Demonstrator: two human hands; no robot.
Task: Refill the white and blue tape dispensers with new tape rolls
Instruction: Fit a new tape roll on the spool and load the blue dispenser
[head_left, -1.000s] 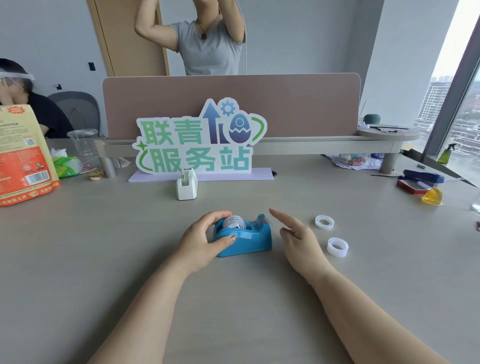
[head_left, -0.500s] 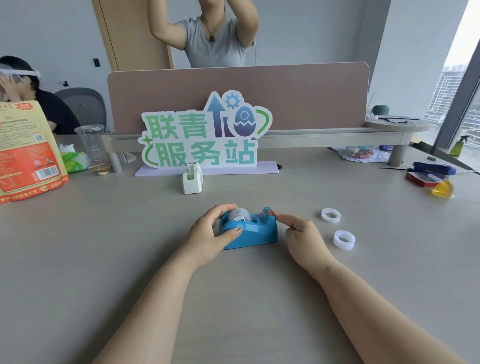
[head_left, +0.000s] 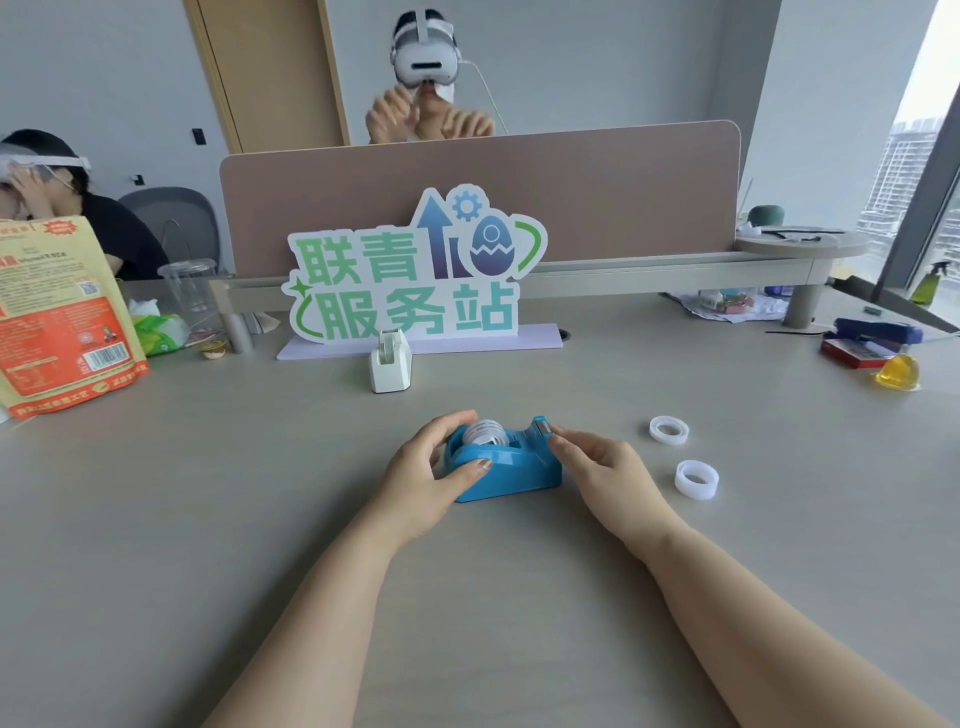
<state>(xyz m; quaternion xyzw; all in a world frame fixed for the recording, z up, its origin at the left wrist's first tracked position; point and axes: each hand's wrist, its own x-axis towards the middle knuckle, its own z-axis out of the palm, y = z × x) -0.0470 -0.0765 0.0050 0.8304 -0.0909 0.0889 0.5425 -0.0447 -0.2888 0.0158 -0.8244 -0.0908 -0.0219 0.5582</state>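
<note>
The blue tape dispenser (head_left: 511, 467) sits mid-table with a tape roll (head_left: 485, 432) seated in it. My left hand (head_left: 423, 480) wraps around the dispenser's left end, thumb on its front face. My right hand (head_left: 605, 470) rests at the dispenser's right end, fingertips touching just below the cutter. Two loose clear tape rolls lie to the right: one farther (head_left: 669, 429), one nearer (head_left: 697, 479). The small white tape dispenser (head_left: 390, 362) stands farther back, in front of the sign.
A green-lettered sign (head_left: 410, 280) and a pink divider (head_left: 597, 192) stand behind. An orange bag (head_left: 62, 317), plastic cup (head_left: 187, 291) and tissues are at left. A stapler (head_left: 878, 332), red box (head_left: 852, 354) and yellow object (head_left: 896, 374) are at right. Two people sit beyond.
My right hand moved left from open air to touch the dispenser's cutter end. My left hand kept its hold. The view tilted up slightly.
</note>
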